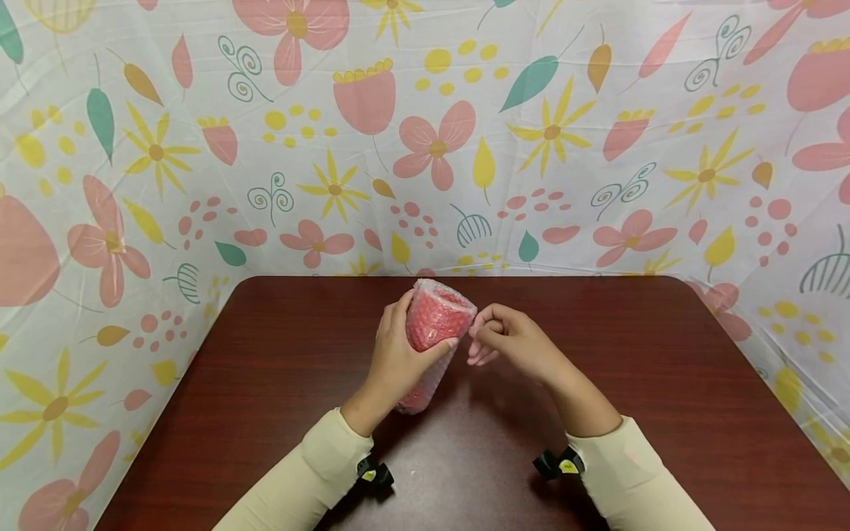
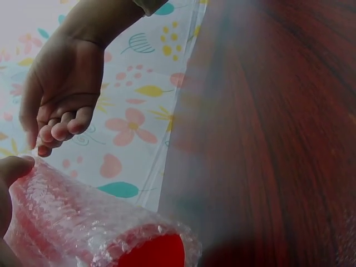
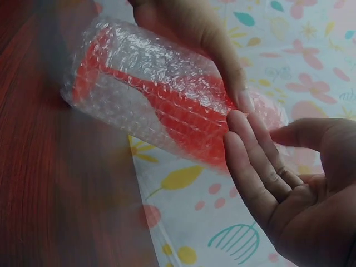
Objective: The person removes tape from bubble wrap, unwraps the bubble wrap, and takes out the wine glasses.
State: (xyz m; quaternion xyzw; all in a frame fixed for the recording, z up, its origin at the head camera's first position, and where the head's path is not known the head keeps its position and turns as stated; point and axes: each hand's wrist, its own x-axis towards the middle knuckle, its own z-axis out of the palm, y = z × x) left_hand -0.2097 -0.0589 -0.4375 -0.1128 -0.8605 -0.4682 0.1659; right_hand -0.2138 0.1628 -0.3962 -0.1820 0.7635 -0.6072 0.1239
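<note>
A red goblet (image 3: 183, 114) with a stem and round foot lies inside a sleeve of clear bubble wrap (image 1: 432, 376). My left hand (image 1: 398, 354) grips the wrapped goblet round its bowl, thumb across the near side, and holds it tilted with its wide end up and away. At that upper end, my right hand (image 1: 508, 339) pinches the edge of the bubble wrap between thumb and index finger; its other fingers are loosely bent. In the left wrist view, the pinching fingertips (image 2: 40, 146) meet the wrap's corner close to the left thumb (image 2: 19, 166).
A dark reddish-brown wooden table (image 1: 279, 369) lies beneath both hands. Behind it and along its sides hangs a white cloth (image 1: 372, 162) printed with flowers and leaves. Black wrist straps (image 1: 375, 474) sit at the cream sleeves (image 1: 312, 464).
</note>
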